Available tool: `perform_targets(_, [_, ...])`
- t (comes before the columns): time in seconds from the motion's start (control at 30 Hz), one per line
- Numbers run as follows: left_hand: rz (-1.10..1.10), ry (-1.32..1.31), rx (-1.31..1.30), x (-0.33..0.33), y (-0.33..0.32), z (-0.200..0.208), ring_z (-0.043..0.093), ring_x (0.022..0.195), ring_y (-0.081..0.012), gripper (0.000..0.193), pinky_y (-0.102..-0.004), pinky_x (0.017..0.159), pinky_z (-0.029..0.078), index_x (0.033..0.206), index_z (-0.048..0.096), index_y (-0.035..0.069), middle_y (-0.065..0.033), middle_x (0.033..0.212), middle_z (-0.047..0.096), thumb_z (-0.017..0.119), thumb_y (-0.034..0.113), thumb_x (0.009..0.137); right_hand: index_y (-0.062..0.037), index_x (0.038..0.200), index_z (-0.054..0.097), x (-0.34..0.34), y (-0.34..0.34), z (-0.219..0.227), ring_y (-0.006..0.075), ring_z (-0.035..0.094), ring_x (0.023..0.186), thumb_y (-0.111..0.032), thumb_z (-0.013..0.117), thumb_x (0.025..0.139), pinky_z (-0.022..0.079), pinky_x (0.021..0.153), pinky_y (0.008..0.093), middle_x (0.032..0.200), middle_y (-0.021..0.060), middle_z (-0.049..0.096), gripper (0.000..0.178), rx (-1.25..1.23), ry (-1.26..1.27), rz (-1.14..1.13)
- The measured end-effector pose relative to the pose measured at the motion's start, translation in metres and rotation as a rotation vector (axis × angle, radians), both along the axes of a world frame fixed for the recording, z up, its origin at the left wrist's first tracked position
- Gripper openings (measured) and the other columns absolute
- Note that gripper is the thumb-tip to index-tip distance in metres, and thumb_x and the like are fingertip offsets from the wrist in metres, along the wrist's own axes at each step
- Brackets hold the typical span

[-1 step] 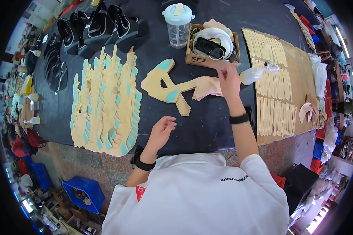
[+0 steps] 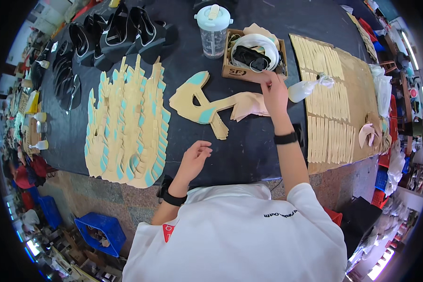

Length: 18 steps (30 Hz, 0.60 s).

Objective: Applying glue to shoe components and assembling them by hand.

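Note:
My right hand is at the front edge of a small cardboard box, fingers drawn together in a pinch; whatever they hold, if anything, I cannot make out. Just below and left of it lie fanned beige pieces. These adjoin a stack of curved beige shoe-upper pieces with turquoise patches and a cut-out. Above the table's near edge, my left hand is held loosely with its fingers slightly bent and apart, nothing in it. Left of that hand, overlapping rows of beige and turquoise pieces cover the black table.
A clear jug with a pale lid stands beside the box, which holds a white bowl. A white squeeze bottle lies right of my right hand. Cardboard with beige strips is at right; black shoes stand far left.
My right hand has shifted very slightly, its fingertips coming down a little along the box's front edge. My left hand stays almost in the same place.

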<state>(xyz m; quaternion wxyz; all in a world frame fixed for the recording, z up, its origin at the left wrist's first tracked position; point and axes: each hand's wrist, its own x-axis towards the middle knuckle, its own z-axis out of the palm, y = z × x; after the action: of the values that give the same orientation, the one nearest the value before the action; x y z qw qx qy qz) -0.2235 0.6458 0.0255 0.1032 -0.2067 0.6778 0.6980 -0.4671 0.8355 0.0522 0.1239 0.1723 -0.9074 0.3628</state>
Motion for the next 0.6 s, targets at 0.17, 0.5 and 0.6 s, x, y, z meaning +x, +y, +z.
perform_targets(0.17, [-0.016, -0.033, -0.016, 0.007, 0.002, 0.003, 0.061, 0.085, -0.0166, 0.024, -0.0271, 0.077, 0.048, 0.108, 0.055, -0.002, -0.0112, 0.093, 0.063, 0.050, 0.012, 0.089, -0.0098, 0.092, 0.061, -0.031, -0.008, -0.007, 0.0253, 0.057, 0.076, -0.009, 0.065, 0.075, 0.047, 0.066, 0.0344, 0.083, 0.0062, 0.053, 0.018, 0.169, 0.095, 0.149])
perform_targets(0.5, [0.015, -0.037, -0.038, 0.016, -0.010, 0.002, 0.060, 0.086, -0.0156, 0.022, -0.0270, 0.079, 0.047, 0.108, 0.055, -0.003, -0.0106, 0.093, 0.062, 0.049, 0.010, 0.091, 0.0013, 0.090, 0.066, -0.060, 0.002, 0.021, 0.0060, 0.053, 0.055, -0.012, 0.067, 0.081, 0.041, 0.050, 0.0219, 0.070, 0.0032, 0.064, 0.016, -0.625, -0.391, 0.051])
perform_targets(0.6, [0.026, -0.010, -0.015, 0.010, -0.010, 0.002, 0.060, 0.086, -0.0155, 0.022, -0.0271, 0.078, 0.048, 0.107, 0.056, -0.002, -0.0104, 0.093, 0.062, 0.050, 0.010, 0.090, 0.0019, 0.090, 0.066, -0.074, 0.001, 0.048, 0.0076, 0.057, 0.059, -0.012, 0.067, 0.081, 0.044, 0.054, 0.0212, 0.071, 0.0038, 0.064, 0.017, -0.772, -0.222, -0.028])
